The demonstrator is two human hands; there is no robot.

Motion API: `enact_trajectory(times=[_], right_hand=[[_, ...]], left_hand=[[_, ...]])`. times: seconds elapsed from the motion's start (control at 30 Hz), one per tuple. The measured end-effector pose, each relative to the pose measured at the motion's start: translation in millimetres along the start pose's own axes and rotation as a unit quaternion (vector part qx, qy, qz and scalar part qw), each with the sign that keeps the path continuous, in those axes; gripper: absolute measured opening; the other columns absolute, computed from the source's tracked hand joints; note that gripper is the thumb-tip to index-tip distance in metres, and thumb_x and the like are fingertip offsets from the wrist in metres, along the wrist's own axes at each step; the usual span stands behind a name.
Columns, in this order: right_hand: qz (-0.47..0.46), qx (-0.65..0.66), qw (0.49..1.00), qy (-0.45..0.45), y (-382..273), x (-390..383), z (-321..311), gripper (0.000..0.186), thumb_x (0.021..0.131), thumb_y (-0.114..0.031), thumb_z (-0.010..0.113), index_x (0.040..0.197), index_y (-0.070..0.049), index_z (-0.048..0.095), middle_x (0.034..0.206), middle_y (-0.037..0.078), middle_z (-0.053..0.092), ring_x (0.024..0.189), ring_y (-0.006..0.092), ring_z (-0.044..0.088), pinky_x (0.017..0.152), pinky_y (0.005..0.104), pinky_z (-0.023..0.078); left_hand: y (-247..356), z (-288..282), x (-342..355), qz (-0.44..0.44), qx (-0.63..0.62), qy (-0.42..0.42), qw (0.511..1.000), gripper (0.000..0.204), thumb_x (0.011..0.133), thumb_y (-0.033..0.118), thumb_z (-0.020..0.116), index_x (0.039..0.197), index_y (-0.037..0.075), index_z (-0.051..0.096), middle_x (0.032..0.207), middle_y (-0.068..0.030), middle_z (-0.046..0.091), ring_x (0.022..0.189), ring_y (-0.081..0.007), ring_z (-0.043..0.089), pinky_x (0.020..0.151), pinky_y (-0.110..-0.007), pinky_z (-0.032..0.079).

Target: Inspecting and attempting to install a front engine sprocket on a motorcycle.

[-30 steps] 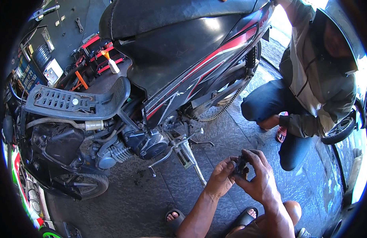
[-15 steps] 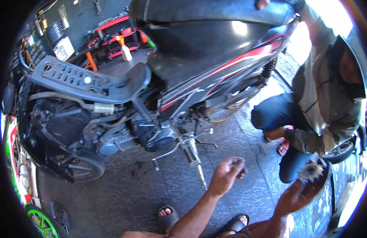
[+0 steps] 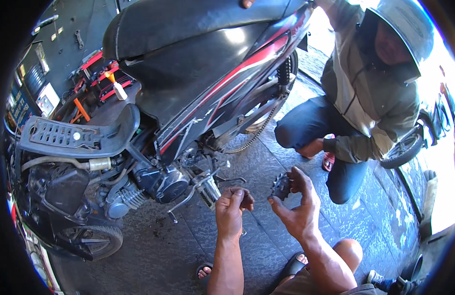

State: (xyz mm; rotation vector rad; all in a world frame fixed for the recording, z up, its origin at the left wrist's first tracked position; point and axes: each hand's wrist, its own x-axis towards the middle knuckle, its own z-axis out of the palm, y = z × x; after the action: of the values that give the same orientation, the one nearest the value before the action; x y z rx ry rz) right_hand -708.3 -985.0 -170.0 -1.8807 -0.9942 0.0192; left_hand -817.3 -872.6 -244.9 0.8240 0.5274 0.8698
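Observation:
A small dark sprocket [image 3: 281, 186] with teeth round its rim is held upright between the thumb and fingers of my right hand [image 3: 302, 204]. Left of it, apart from the sprocket, my left hand [image 3: 231, 210] is closed with the thumb pressed on curled fingers; whatever may be inside is hidden. Beyond both hands stands a black motorcycle [image 3: 188, 73] with red and white stripes on its side. Its drive chain [image 3: 254, 139] hangs loose below the rear body. The engine [image 3: 171, 184] and a footrest bracket lie just past my left hand.
A person [image 3: 365, 98] in a helmet and jacket squats at the right, one hand on the seat. Behind the motorcycle are a red tool rack [image 3: 94, 60] and a white bottle [image 3: 120, 91] with an orange top. Dark floor tiles [image 3: 153, 260] surround my sandalled feet.
My right hand has brought the sprocket leftward, closer to my left hand, and turned it. The left hand stays closed. The view has swung right, so the motorcycle sits further left.

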Motion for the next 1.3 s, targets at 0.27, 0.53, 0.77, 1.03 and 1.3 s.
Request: enact_trajectory(times=[0.27,0.53,0.77,1.03,1.3], right_hand=[[-0.051,-0.025,0.998,-0.034,-0.7,-2.6,-0.7,0.082,0.069,-0.016,0.084,0.138,0.000,0.043,0.123,0.021,0.058,0.108,0.0330,0.062,0.092,0.0411,0.053],[-0.050,-0.029,0.997,-0.050,3.8,-4.6,0.7,0.082,0.068,-0.016,0.085,0.136,0.002,0.044,0.123,0.021,0.058,0.112,0.0342,0.058,0.094,0.0415,0.051],[-0.067,0.001,0.997,-0.047,6.0,-5.5,-2.1,0.078,0.068,-0.021,0.085,0.132,0.003,0.048,0.116,0.022,0.059,0.107,0.0367,0.057,0.093,0.0440,0.048],[-0.062,-0.046,0.993,-0.085,1.9,-4.1,-3.7,0.074,0.073,-0.024,0.084,0.134,-0.002,0.047,0.116,0.019,0.059,0.105,0.0310,0.061,0.091,0.0400,0.052],[-0.077,-0.027,0.994,-0.076,1.6,-4.8,1.0,0.062,0.077,-0.030,0.080,0.123,0.000,0.052,0.123,0.021,0.056,0.118,0.0353,0.053,0.096,0.0436,0.048]], left_hand=[[-11.7,18.3,-12.6,-0.149,-0.226,-0.116,0.956,0.033,0.100,0.029,0.054,0.117,0.001,0.059,0.105,-0.0080,0.066,0.091,-0.0162,0.064,0.086,-0.031,0.050],[-23.0,17.4,-14.9,-0.125,-0.234,-0.073,0.961,0.034,0.093,0.024,0.062,0.116,-0.001,0.059,0.106,-0.0130,0.066,0.094,-0.0227,0.066,0.087,-0.038,0.055],[-25.3,23.7,-13.4,-0.142,-0.283,-0.103,0.943,0.027,0.091,0.019,0.063,0.108,-0.001,0.062,0.105,-0.0145,0.067,0.087,-0.0223,0.068,0.075,-0.036,0.057],[-21.2,26.8,-11.6,-0.111,-0.273,-0.103,0.950,0.027,0.092,0.017,0.060,0.109,-0.004,0.062,0.102,-0.0160,0.068,0.088,-0.0235,0.069,0.073,-0.035,0.059],[-20.7,24.4,-12.1,-0.115,-0.279,-0.057,0.952,0.024,0.094,0.017,0.058,0.107,-0.002,0.064,0.098,-0.0133,0.069,0.081,-0.0213,0.069,0.069,-0.031,0.059]])
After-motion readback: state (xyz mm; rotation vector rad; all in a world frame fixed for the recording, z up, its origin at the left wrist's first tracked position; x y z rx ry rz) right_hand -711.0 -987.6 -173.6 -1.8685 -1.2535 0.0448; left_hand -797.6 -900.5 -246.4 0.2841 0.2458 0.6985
